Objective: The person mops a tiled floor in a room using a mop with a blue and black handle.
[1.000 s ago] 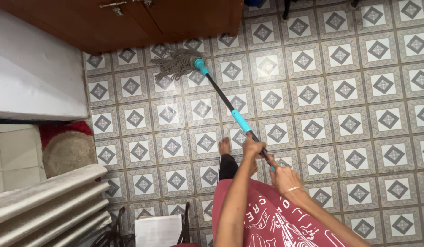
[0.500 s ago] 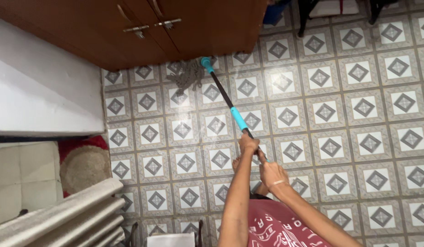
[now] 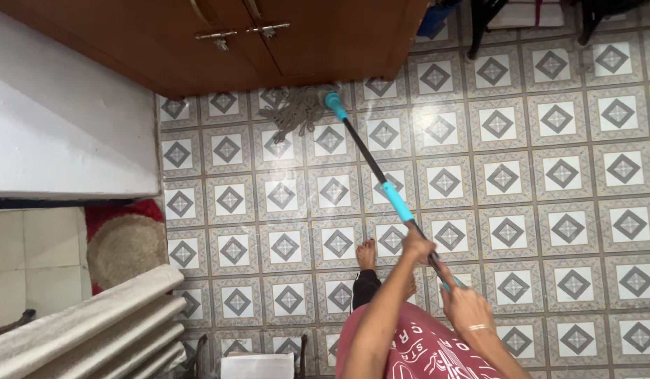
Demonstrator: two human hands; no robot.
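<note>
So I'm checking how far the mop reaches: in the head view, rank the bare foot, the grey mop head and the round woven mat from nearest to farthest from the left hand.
From the left hand, which grips the mop handle:
1. Bare foot, just to its left on the tiled floor.
2. Grey mop head, up at the base of the wooden cabinet.
3. Round woven mat, far left on a red rug.

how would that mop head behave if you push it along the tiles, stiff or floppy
Probably floppy: the mop head is loose grey strands splayed on the tiles. It likely drags and trails rather than rolls. The pole looks straight, so probably stiff.
</note>
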